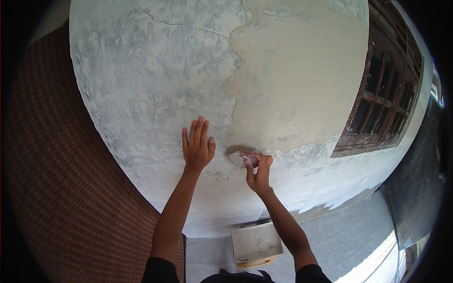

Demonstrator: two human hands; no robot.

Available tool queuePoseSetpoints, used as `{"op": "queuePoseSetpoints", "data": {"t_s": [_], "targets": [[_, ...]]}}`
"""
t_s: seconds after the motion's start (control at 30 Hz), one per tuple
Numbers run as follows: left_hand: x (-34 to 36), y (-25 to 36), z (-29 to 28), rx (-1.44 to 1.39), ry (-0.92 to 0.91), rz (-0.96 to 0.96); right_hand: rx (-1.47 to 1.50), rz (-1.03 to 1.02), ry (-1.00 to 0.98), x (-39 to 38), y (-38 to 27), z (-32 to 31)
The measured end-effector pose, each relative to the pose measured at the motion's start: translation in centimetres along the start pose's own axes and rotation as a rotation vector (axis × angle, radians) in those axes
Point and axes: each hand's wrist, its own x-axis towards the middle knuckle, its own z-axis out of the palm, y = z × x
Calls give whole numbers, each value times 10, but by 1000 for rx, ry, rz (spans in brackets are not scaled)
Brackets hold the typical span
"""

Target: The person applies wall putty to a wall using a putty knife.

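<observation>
My left hand (pixel 197 148) rests open, palm to the mottled grey-white plastered wall (pixel 141 80), fingers pointing up and slightly apart. To its right, my right hand (pixel 259 172) grips a reddish, putty-smeared scraper (pixel 243 159), whose pale blade lies at the wall just below a patch of smooth beige coating (pixel 292 80) with a ragged left edge. Below my hands, near the foot of the wall, stands a shallow tray (pixel 255 236) of pale putty on something yellow.
At the left is a brown woven wall panel (pixel 61 155). A wooden barred window (pixel 377 108) is on the right, with a dark panel (pixel 410 179) beyond it. Grey sheeting (pixel 339 236) covers the floor, partly sunlit.
</observation>
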Motion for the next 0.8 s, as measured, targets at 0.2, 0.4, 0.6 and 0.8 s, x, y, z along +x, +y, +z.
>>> {"op": "queuePoseSetpoints", "data": {"t_s": [0.2,0.4,0.6,0.8], "targets": [[0,1,1,7,-2,11,300,561,590,1,31,-12],[0,0,0,-10,-7,-6,68,58,48,-11,12,2],[1,1,0,5,6,8,471,539,558,0,15,-13],[1,0,-1,-25,-7,-12,-27,202,111,-9,17,-1]]}}
